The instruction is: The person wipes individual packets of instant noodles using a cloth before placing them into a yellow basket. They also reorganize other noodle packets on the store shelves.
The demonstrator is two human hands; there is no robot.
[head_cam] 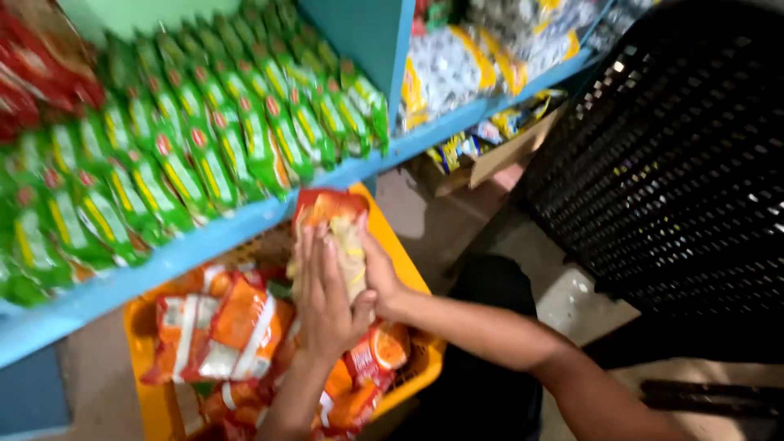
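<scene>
Both hands, left hand (327, 298) and right hand (377, 273), clasp orange packet (335, 224), long axis upright.

Both hands, left hand (325, 298) and right hand (377, 273), clasped an orange packet (333, 222) above the yellow basket (400, 257) (green packets (196, 139) shelved at ten o'clock).

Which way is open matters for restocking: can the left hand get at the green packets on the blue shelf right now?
Probably not freely: the left hand and right hand both clasp an orange packet. The green packets lie uncovered just above.
</scene>
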